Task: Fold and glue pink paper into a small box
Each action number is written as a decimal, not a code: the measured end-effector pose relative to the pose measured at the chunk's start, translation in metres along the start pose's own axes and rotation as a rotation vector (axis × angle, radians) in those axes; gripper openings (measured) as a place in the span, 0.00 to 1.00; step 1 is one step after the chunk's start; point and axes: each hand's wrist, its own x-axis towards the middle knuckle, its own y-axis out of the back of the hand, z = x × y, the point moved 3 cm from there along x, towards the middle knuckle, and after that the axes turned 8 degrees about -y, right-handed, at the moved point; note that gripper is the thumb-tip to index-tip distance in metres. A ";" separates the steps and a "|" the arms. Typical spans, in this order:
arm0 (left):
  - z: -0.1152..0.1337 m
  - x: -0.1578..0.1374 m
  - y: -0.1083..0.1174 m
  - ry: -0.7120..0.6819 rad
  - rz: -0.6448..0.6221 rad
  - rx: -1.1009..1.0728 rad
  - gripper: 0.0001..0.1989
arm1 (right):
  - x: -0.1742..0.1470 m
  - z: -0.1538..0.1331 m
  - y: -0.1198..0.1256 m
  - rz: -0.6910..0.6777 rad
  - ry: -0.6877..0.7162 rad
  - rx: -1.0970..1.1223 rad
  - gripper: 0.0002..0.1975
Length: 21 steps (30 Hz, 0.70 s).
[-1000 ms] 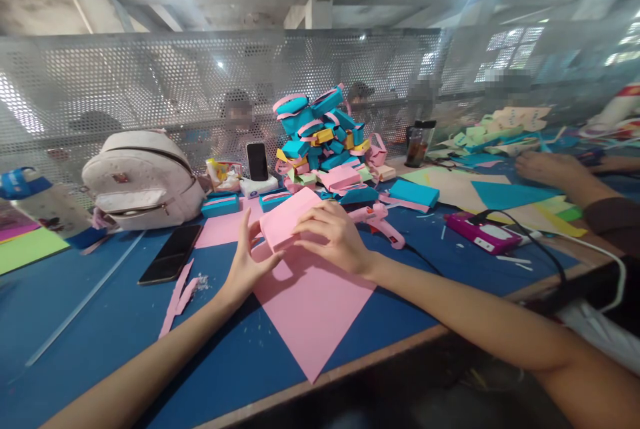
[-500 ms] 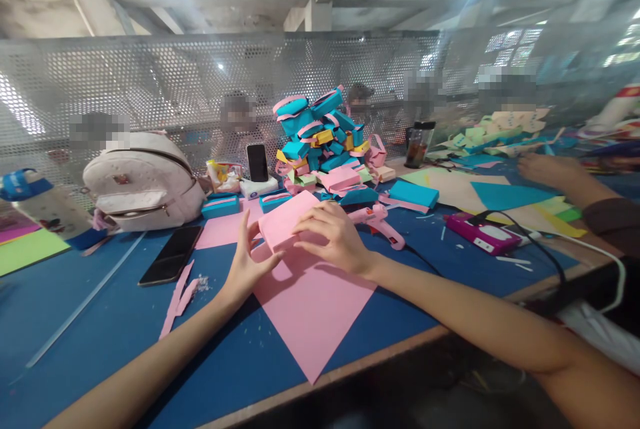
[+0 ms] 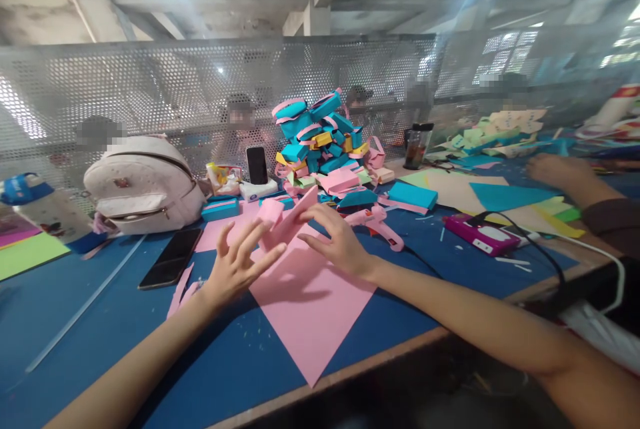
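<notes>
My left forearm (image 3: pixel 145 355) slants up from the lower left, and my left hand (image 3: pixel 229 272) is spread, fingers fanned apart, thumb stretched toward my right. My right arm (image 3: pixel 450 309) comes in from the lower right, elbow slightly bent; my right hand (image 3: pixel 345 245) curves inward, fingers crooked, thumb set apart beneath them.
</notes>
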 end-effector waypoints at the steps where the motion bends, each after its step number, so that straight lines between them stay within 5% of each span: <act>1: 0.000 -0.001 0.001 -0.049 -0.006 0.014 0.41 | 0.000 0.000 -0.001 -0.021 -0.022 0.038 0.08; 10: -0.002 -0.015 -0.012 0.002 -0.241 -0.306 0.41 | -0.002 0.001 -0.006 -0.108 -0.180 0.263 0.08; 16: 0.007 -0.004 -0.001 -0.256 -0.132 0.010 0.37 | 0.000 0.002 0.004 0.073 -0.068 0.124 0.19; 21: 0.009 0.005 0.005 -0.341 -0.118 0.076 0.35 | 0.004 -0.001 0.012 0.112 0.043 -0.069 0.08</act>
